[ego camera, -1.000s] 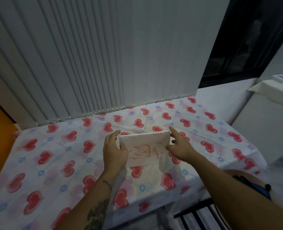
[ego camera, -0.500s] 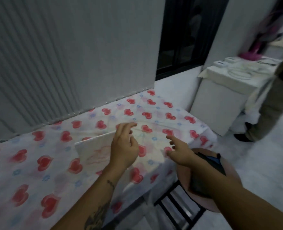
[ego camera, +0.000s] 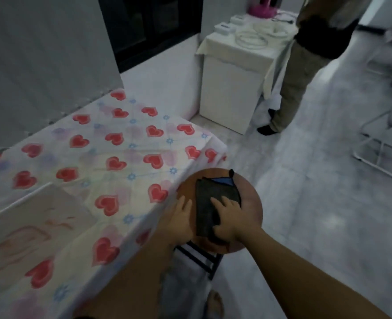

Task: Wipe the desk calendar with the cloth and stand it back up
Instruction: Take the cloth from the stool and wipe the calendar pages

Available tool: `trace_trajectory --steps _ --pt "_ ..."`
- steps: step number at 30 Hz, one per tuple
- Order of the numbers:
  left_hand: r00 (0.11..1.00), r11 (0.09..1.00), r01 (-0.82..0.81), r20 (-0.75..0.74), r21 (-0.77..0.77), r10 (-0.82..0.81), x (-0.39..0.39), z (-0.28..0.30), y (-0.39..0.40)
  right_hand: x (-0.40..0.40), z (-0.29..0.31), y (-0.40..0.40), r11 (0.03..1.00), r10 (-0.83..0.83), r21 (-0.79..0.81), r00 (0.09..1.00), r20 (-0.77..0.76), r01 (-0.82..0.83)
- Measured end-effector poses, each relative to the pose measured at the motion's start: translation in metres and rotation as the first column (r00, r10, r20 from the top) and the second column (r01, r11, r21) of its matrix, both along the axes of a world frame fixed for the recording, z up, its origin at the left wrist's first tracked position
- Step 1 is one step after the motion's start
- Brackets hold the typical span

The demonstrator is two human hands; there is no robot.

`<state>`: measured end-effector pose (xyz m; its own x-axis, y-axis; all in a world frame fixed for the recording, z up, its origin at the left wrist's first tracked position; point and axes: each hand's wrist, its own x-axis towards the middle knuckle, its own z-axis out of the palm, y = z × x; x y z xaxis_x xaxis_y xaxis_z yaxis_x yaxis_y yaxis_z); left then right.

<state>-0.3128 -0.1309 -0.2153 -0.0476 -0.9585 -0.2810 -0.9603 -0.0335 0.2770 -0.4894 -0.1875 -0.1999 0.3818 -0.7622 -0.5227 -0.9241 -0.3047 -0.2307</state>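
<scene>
The desk calendar (ego camera: pixel 29 224) is a white card with a faint red drawing. It sits on the heart-print tablecloth (ego camera: pixel 126 148) at the left edge of the view, and whether it lies flat or leans is unclear. A dark folded cloth (ego camera: pixel 213 192) with a blue corner lies on a round brown stool (ego camera: pixel 252 203) beside the table's corner. My right hand (ego camera: pixel 230 218) is on the cloth's near half, fingers over it and thumb at its near edge. My left hand (ego camera: pixel 181 217) rests flat on the stool's left edge, holding nothing, beside the cloth.
The stool has black metal legs and stands against the table's right corner. A white cabinet (ego camera: pixel 232 88) with white items on top is behind it. Another person (ego camera: pixel 305 65) stands beside that cabinet. A white wire rack (ego camera: pixel 386 148) is at the far right on the grey floor.
Both hands let go of the calendar, which stays on the table. The view swung right, and both hands moved to the stool, the right one landing on the cloth.
</scene>
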Motion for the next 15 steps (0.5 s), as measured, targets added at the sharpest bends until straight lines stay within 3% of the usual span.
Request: trace_trajectory --steps 2,7,10,15 --pt "0.999 0.994 0.040 0.022 -0.102 -0.038 -0.004 -0.018 -0.005 0.001 -0.016 -0.007 1.000 0.024 -0.014 1.000 0.009 -0.024" --pt "0.979 0.995 0.090 0.181 0.040 -0.095 0.000 -0.053 -0.014 0.009 -0.053 -0.017 1.000 0.020 0.008 0.999 0.037 -0.021" --pt "0.983 0.997 0.075 0.168 0.023 -0.078 -0.002 -0.056 -0.009 0.014 -0.069 -0.013 0.998 0.061 -0.001 0.998 -0.024 -0.061" --pt "0.995 0.999 0.030 0.101 -0.038 -0.026 0.004 -0.064 -0.006 0.014 -0.084 -0.001 0.983 0.073 -0.162 0.995 -0.065 -0.083"
